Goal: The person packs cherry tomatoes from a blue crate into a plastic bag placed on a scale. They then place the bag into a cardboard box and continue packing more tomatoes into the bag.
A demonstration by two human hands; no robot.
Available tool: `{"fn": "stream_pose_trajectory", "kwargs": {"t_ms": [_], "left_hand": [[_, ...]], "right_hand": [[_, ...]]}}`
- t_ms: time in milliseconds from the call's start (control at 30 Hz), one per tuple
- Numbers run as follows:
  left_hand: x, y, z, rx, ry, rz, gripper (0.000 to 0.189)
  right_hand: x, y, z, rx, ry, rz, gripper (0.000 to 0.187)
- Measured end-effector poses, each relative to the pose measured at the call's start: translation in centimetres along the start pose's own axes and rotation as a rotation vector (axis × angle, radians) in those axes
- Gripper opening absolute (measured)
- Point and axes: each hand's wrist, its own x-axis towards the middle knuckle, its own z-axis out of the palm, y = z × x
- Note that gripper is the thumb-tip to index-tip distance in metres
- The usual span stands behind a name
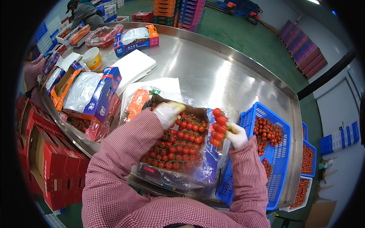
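My right hand (236,135), in a white glove with yellowed fingertips, grips a truss of cherry tomatoes (219,126) over the right edge of an open cardboard carton (209,168). Rows of cherry tomatoes on green vines (179,142) lie in this carton, which is lined with clear plastic film (196,181). Above its far left part is my left hand (168,113), also gloved and slightly blurred; whether its fingers hold anything is hidden. A scale with a lit red display (149,170) shows at the carton's near side, under the film.
To the right stands a blue plastic crate (281,171) with more tomato trusses. White paper sheets (134,67), a white tub (92,58) and a filled carton (85,91) occupy the steel table's (196,59) left. Red cartons (64,171) are stacked beside it. Two people work at far left.
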Motion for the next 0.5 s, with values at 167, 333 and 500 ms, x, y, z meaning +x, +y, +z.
{"fn": "stream_pose_trajectory", "kwargs": {"t_ms": [167,333,500], "left_hand": [[0.5,7.2,2.6,0.122,-0.365,0.018,0.064],[-1.1,8.8,4.1,0.186,-0.326,-0.053,0.062],[-0.6,8.0,3.1,0.000,-0.240,0.041,0.058]], "right_hand": [[9.5,-2.1,6.1,-1.221,-0.133,-0.232,0.021],[12.1,1.4,8.6,-1.566,-0.394,0.135,0.031],[8.4,3.5,8.4,-1.065,-0.152,0.040,0.047]]}}
